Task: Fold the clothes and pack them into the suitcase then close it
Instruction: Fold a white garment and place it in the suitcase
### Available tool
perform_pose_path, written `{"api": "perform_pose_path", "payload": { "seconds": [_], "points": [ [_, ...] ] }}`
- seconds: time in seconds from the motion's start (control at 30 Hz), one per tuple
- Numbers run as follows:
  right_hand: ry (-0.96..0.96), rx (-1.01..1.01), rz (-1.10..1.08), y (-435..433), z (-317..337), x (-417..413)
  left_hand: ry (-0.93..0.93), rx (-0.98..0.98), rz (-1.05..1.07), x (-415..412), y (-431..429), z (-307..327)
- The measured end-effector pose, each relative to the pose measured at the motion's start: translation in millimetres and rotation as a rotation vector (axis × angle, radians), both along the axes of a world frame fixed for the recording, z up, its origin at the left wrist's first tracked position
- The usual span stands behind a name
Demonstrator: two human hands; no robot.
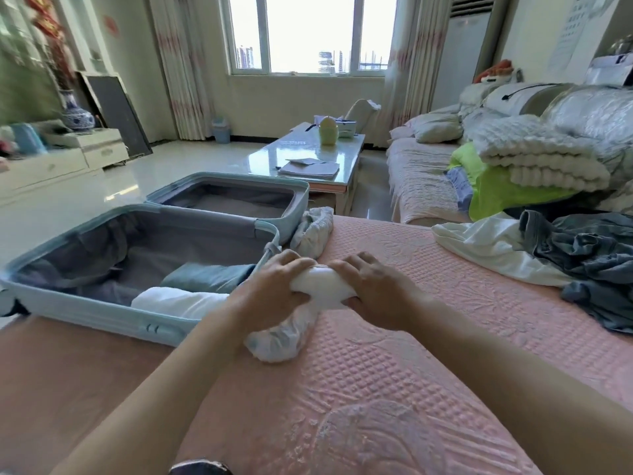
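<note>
In the head view, my left hand (274, 286) and my right hand (376, 293) both curl tightly around one white garment (320, 281) lying on the pink bedspread (411, 337). At nine o'clock from them the one suitcase (85, 313) lies open and holds two rolls, a white roll (178, 301) and a blue-grey roll (209, 277). One crumpled pale garment (313, 231) lies at twelve o'clock, and two unfolded pieces lie at two o'clock, a white cloth (486, 248) and a grey cloth (589, 262).

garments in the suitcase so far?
2. A white roll lies against the near wall of the suitcase; a grey-blue folded piece sits right behind it, same half. Loose lining may hide others.
</note>
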State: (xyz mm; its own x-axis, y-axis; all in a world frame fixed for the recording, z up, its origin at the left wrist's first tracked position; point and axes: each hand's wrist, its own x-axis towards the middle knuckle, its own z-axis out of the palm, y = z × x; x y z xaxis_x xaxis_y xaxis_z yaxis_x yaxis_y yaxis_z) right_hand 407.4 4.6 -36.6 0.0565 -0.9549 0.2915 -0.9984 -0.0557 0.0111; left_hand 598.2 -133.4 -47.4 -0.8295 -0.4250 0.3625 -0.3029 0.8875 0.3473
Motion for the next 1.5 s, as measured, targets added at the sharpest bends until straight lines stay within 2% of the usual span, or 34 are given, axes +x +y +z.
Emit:
{"api": "perform_pose_path", "payload": {
  "seconds": [0.17,0.4,0.5,0.57,0.63,0.73,0.8,0.87,1.1,1.2,1.27,1.33,1.43,1.5],
  "points": [
    [0.05,-0.043,0.092,-92,47,47,0.132,0.006,0.166,59,-68,34],
    [-0.106,0.033,0.122,-221,59,98,0.154,0.014,0.387,107,-161,47],
    [-0.183,0.072,0.092,-271,46,100,0.108,0.045,0.464,113,-199,35],
    [-0.305,0.111,0.038,-300,34,98,0.06,0.095,0.499,111,-222,23],
    [-0.413,0.211,0.005,-316,24,90,-0.006,0.164,0.513,105,-235,11],
    [-0.46,0.382,-0.008,-340,9,73,-0.127,0.301,0.504,91,-253,-9],
    [-0.44,0.404,-0.012,-348,4,66,-0.141,0.409,0.476,81,-262,-18],
    [-0.323,0.345,-0.022,-351,-2,64,-0.148,0.468,0.487,69,-269,-23],
    [0.102,0.281,0.088,-339,-28,52,-0.249,0.482,0.552,44,-272,-31],
    [0.12,0.2,0.05,-333,-28,51,-0.358,0.452,0.517,36,-266,-36],
    [0.118,0.257,0.005,-332,-35,58,-0.441,0.432,0.531,33,-266,-37],
    [0.122,0.356,-0.019,-331,-45,65,-0.513,0.33,0.58,31,-268,-33],
    [0.067,0.411,-0.088,-330,-51,62,-0.504,0.104,0.565,26,-263,-29],
    [0.031,0.43,-0.098,-330,-52,60,-0.488,0.184,0.498,24,-261,-37]
  ]
}}
